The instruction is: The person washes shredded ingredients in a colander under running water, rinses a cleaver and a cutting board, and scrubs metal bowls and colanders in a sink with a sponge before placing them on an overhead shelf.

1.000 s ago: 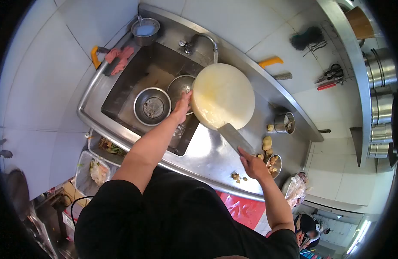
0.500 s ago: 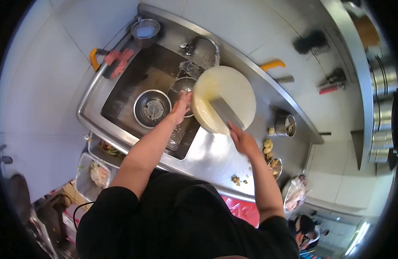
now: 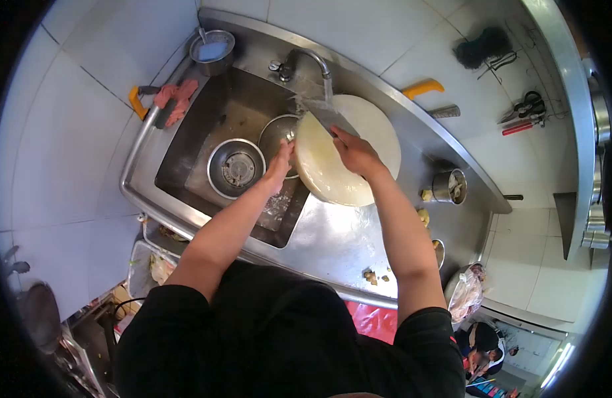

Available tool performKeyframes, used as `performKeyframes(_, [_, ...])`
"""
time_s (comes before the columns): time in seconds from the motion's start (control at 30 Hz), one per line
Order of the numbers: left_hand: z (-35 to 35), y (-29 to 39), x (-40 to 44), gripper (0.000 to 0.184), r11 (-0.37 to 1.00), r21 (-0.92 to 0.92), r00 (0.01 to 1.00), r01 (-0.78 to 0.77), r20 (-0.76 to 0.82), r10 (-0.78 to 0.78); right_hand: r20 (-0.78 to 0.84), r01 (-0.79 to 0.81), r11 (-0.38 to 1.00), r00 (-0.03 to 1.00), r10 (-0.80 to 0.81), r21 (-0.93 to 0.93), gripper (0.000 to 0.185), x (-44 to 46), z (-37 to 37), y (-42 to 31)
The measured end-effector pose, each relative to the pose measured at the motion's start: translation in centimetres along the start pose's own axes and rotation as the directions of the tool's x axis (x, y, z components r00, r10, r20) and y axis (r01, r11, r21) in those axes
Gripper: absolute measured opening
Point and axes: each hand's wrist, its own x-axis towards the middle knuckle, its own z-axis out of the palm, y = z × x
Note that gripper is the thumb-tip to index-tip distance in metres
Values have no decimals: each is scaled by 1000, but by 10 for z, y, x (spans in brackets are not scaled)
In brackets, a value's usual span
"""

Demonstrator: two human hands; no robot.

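My right hand (image 3: 356, 156) is wrapped round the handle of a cleaver (image 3: 331, 118), its blade at the faucet's stream. Beneath the cleaver lies a thick, round, wet chopping board (image 3: 336, 176), which overlaps the sink's right edge. My left hand (image 3: 278, 169) has its fingers stretched out along the board's left side and seems to touch it; the fingertips are partly hard to see. Water falls from the curved faucet (image 3: 312, 56) close to the blade. A steel bowl (image 3: 213, 166) sits in the sink left of my left hand, and a second bowl (image 3: 269, 129) is partly hidden behind it.
Ginger-like pieces (image 3: 371, 276) and a small steel pot (image 3: 450, 187) stand on the right counter (image 3: 412, 192). A pink cloth (image 3: 179, 99) hangs on the sink's left rim. A yellow-handled tool (image 3: 425, 87) is by the wall. A person (image 3: 482, 341) is at lower right.
My right hand has moved the cleaver up and away from me, from the middle of the board to the running water. My left hand stays at the board's side.
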Motion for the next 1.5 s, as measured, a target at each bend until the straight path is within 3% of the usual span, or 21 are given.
performKeyframes(0.07, [2,2,5,87,1000,-27,1000,5,6,-5,-23,46,996,999,-44,75,45,-31,-5,20])
performKeyframes(0.13, [2,7,19,84,997,-47,998,-55,-8,54,46,-125,992,991,126,-17,44,-98,-24,26])
performKeyframes(0.17, [2,10,25,84,996,-70,998,-57,-17,56,-7,-45,998,999,44,-52,44,-131,-20,52])
performKeyframes(0.27, [-2,4,36,78,993,-120,999,-4,-34,0,179,-289,947,933,312,-143,45,-218,-39,49])
performKeyframes(0.37, [-3,-11,40,74,994,-107,1000,16,-7,-17,249,-329,930,898,362,-167,47,-229,-28,41])
performKeyframes(0.4, [-1,-15,40,73,993,-119,1000,-12,-23,9,126,-122,992,984,125,-33,48,-217,-10,52])
performKeyframes(0.47, [-1,-16,41,73,993,-111,999,-47,-31,44,282,-255,957,916,284,-136,47,-148,-7,19])
performKeyframes(0.5, [-1,-16,39,74,990,-137,999,-40,-28,36,115,-79,996,990,82,-35,46,-115,11,28])
performKeyframes(0.6, [-2,-9,30,76,983,-178,999,-34,-2,34,107,-65,997,992,68,-31,44,-15,-1,1])
performKeyframes(0.67, [-7,-6,33,77,979,-203,999,-32,19,37,51,-14,1000,999,14,10,44,-7,-10,-2])
performKeyframes(0.77, [-13,-10,36,81,959,-283,999,19,-36,-30,-1,53,998,999,-53,25,44,-44,-8,9])
performKeyframes(0.93, [-20,-7,29,86,949,-315,999,13,43,1,199,-169,979,962,189,-113,47,-198,-27,12])
performKeyframes(1.07, [-19,-14,30,85,951,-308,1000,3,-14,-8,350,-237,958,894,281,-164,47,-218,-17,-9])
performKeyframes(1.17, [-20,-22,27,87,938,-345,999,-15,28,26,137,-88,994,986,96,-60,48,-154,29,2])
performKeyframes(1.3, [-22,-20,12,86,967,-252,998,48,-25,-57,-60,22,997,998,-18,68,47,-31,41,-21])
performKeyframes(1.33, [-21,-11,4,74,976,-212,995,57,-64,-72,-104,33,998,994,-27,59,47,-18,39,-22])
performKeyframes(1.37, [-24,-11,5,74,981,-186,997,59,-44,-69,-130,20,997,991,-11,71,47,-19,34,-23])
performKeyframes(1.43, [-23,-10,10,59,955,260,963,-145,-183,196,-129,-58,990,989,74,126,47,-28,22,-16])
performKeyframes(1.47, [-20,-5,10,59,951,270,970,-150,-144,194,-154,-85,988,982,105,132,47,-41,24,-4])
performKeyframes(1.5, [-16,1,11,59,828,490,932,-273,-78,354,-260,-22,989,964,59,145,46,-63,31,14])
